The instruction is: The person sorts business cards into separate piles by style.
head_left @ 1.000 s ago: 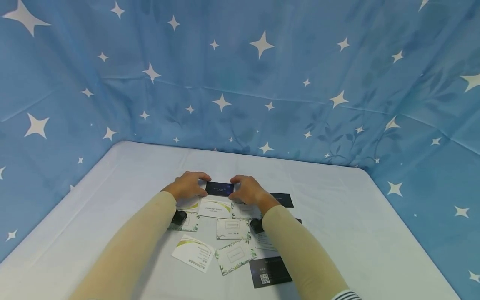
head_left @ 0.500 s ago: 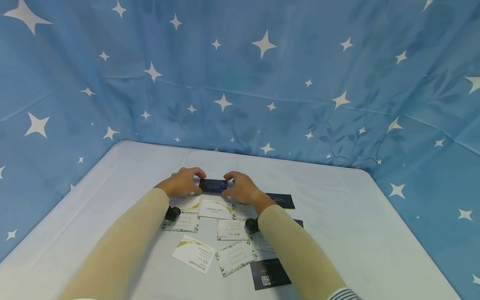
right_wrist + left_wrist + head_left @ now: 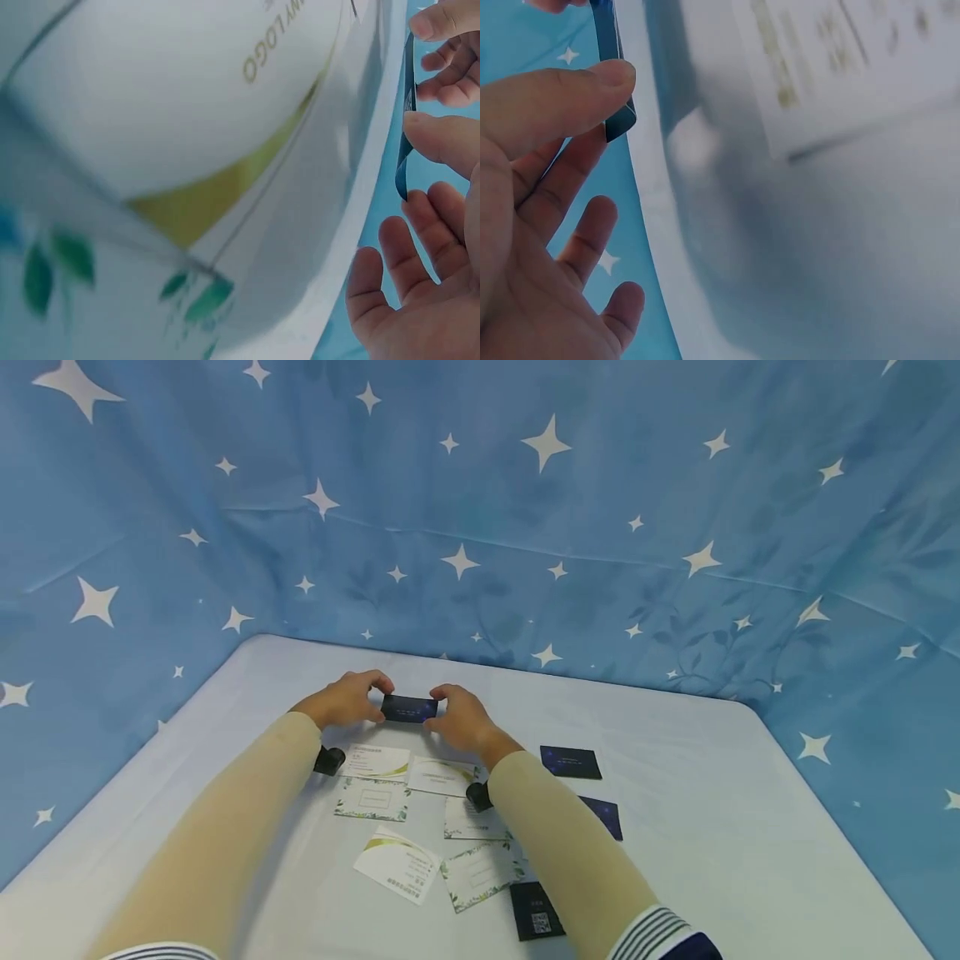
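Observation:
A dark blue business card (image 3: 408, 709) is held by its two short ends beyond the spread of cards. My left hand (image 3: 342, 700) pinches its left end between thumb and fingers. The other end is pinched by my right hand (image 3: 462, 719). In the left wrist view the card (image 3: 615, 112) stands edge-on between the left thumb and a finger, the lower fingers apart from it. The right wrist view shows the card (image 3: 407, 150) slightly bent, with the right thumb on its near face. Nearest below the hands lie white-and-gold cards (image 3: 375, 762).
Leaf-bordered cards (image 3: 371, 799) and a tilted gold-striped card (image 3: 397, 865) lie on the white table (image 3: 300, 902). Dark cards (image 3: 571, 762) lie to the right, partly behind the right sleeve (image 3: 570, 843). A blue star-patterned curtain (image 3: 480, 510) hangs behind the table.
Both hands have carried the dark card leftward and farther from the body, off the nearby white cards. The head view has shifted slightly.

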`<state>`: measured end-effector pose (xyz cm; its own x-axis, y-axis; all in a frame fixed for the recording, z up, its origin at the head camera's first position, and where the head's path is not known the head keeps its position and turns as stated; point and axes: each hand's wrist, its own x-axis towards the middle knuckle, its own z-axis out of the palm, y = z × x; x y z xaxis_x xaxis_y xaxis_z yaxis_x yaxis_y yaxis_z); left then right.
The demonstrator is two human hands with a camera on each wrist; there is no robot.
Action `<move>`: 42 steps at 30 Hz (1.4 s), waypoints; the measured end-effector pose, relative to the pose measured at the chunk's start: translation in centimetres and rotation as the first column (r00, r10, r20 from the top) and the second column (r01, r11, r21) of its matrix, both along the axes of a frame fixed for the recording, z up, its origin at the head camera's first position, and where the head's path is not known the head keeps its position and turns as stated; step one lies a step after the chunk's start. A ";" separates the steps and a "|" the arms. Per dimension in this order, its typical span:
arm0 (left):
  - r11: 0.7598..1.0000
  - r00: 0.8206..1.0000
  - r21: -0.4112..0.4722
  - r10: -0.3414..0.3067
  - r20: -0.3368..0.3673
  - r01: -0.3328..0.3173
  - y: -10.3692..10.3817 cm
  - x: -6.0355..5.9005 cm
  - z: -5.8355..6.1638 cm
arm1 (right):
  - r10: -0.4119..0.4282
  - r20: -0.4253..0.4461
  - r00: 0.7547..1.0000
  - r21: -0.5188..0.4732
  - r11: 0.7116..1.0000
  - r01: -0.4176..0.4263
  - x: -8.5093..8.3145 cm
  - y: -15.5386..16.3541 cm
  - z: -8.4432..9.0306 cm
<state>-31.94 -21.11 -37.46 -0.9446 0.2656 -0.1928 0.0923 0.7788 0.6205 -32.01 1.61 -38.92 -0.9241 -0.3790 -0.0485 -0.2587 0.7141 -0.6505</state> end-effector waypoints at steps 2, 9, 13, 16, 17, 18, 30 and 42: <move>1.000 1.000 0.002 0.003 -0.002 -0.003 -0.2 -0.3 -0.1 | -0.005 -0.005 1.000 0.007 1.000 0.005 -0.2 -0.4 0.0; 1.000 1.000 -0.029 0.001 -0.029 -0.002 -0.8 -1.0 -0.3 | -0.013 0.008 1.000 0.008 1.000 0.013 -0.9 -1.4 -0.6; 1.000 1.000 -0.024 0.007 -0.021 -0.008 -1.0 -1.3 -0.4 | -0.023 0.007 1.000 0.022 0.999 0.023 -1.3 -1.8 -1.1; 0.999 1.000 -0.028 0.018 -0.012 -0.019 -1.1 -1.5 -0.6 | -0.029 0.011 1.000 0.031 0.999 0.029 -1.5 -2.0 -1.1; 0.999 1.000 -0.031 0.021 -0.011 -0.021 -1.1 -1.5 -0.6 | -0.030 0.012 0.999 0.034 0.999 0.029 -1.5 -2.1 -1.1; 0.999 1.000 -0.035 0.024 -0.010 -0.024 -1.2 -1.5 -0.7 | -0.031 0.015 0.999 0.037 0.999 0.030 -1.5 -2.2 -1.1; 0.998 0.999 -0.037 0.050 0.004 -0.050 -1.7 -1.5 -1.3 | -0.040 -0.002 0.999 0.078 0.996 0.040 -1.3 -2.8 -1.3; 0.996 0.996 -0.033 0.081 0.036 -0.080 -1.6 -1.5 -1.2 | -0.059 0.031 0.998 0.082 0.995 0.057 -1.2 -2.6 -1.1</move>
<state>-33.42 -22.73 -38.71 -0.9547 0.1825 -0.2352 0.0063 0.8023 0.5969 -33.25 -0.99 -40.06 -0.9418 -0.3182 -0.1086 -0.1941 0.7783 -0.5972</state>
